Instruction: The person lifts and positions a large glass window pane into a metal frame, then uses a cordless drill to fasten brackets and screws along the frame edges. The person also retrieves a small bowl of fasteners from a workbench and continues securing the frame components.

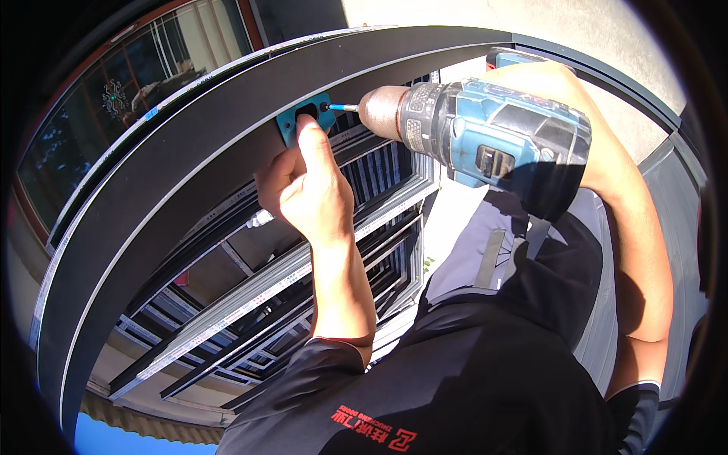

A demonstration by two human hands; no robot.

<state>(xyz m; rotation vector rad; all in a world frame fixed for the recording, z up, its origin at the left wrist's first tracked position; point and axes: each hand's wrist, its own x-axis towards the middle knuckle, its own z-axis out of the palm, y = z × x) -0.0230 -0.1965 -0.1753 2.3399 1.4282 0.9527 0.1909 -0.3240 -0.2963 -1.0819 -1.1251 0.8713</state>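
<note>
My left hand (311, 186) is closed at a small teal plate (286, 125), its thumb pressed over the plate's dark opening. The plate lies against the side of a long dark grey metal profile (227, 102). In my right hand (542, 80) is a blue and black cordless drill (493, 129), held level and pointing left. The drill's blue-sleeved bit (345, 108) reaches the right end of the plate, where a small dark screw-like piece sits at its tip. Most of my right hand's fingers are hidden behind the drill.
Below the profile, several dark and silver metal frames (250, 303) are stacked, with a small white object (260, 218) near them. A grey panel (675, 205) stands along the right. A window with a red-brown frame (144, 83) is at the upper left.
</note>
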